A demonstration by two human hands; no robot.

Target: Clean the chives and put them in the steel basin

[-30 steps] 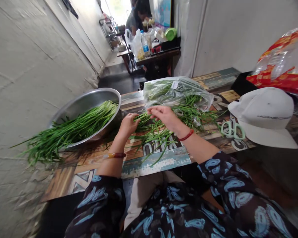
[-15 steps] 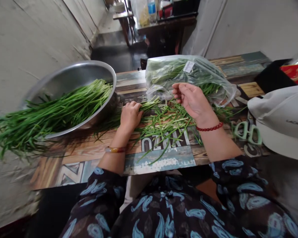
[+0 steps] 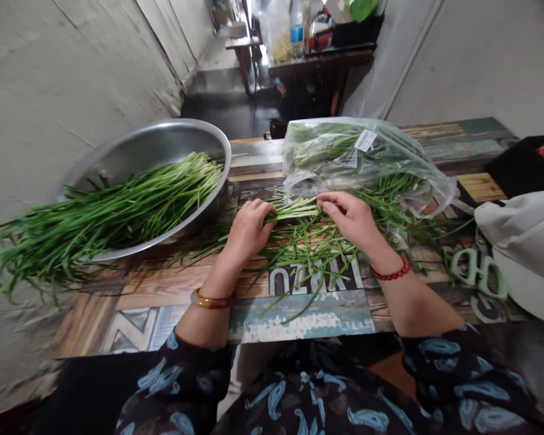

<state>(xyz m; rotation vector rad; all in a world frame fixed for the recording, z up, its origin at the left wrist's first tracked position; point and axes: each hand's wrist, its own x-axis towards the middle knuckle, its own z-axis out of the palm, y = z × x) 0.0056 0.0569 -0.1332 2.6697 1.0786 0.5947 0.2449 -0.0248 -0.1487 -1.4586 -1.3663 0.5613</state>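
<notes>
Person seated at a painted wooden table (image 3: 131,284), both bare hands low over a loose spread of green chives (image 3: 326,248). A thin chive bundle (image 3: 294,209) lies across between the hands, roughly level, its stems running from one hand to the other.

Left hand (image 3: 249,229): fingers curled down over the bundle's near end, gripping it against or just above the pile. Right hand (image 3: 349,219): fingers curved, tips at the bundle's other end, thumb hidden from this angle. Might be a light pinch, cannot tell for sure. Neither hand is spread flat. Loose stems lie under and around both hands, some trailing toward the table's front edge.

Left wrist has a bangle (image 3: 211,299); right wrist has a red bead bracelet (image 3: 390,272). Paisley sleeves (image 3: 439,353) at the bottom of the view.

Steel basin (image 3: 118,157) just beyond the left hand, heaped with aligned chives (image 3: 136,205) that overhang its rim. Plastic bag (image 3: 367,154) of chives beyond the right hand, touching the loose stems. To the right are green-handled scissors (image 3: 476,275) and a white cap (image 3: 526,248).
</notes>
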